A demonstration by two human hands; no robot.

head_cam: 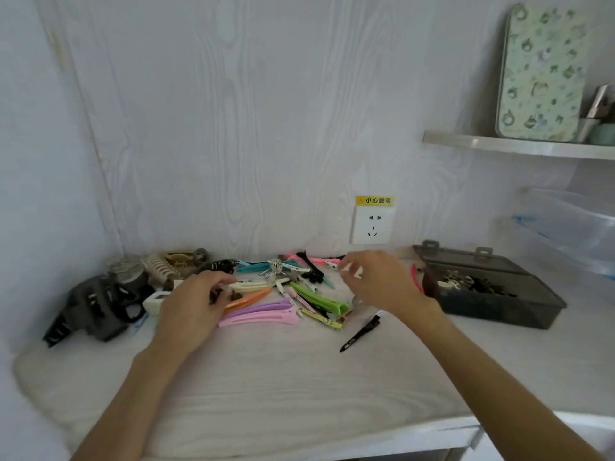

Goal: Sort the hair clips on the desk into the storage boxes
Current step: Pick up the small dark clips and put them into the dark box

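A pile of hair clips [283, 294] lies along the back of the white desk [266, 394]: pink, purple, green, orange, teal and black ones. My left hand [194, 306] sits at the pile's left end, its fingers curled round a small dark brown clip [219, 294]. My right hand [376, 281] hovers over the pile's right end and pinches a small white clip [352, 269] at its fingertips. To the right, a dark see-through storage box [492, 294] stands with its lid open and several small clips inside. A lone black clip [361, 334] lies in front of the pile.
Large grey and black claw clips [96, 307] and a beige claw clip [163, 269] crowd the back left corner. A wall socket [372, 225] is behind the pile. A clear plastic tub [565, 227] stands at the far right under a shelf [519, 146] holding a patterned tin.
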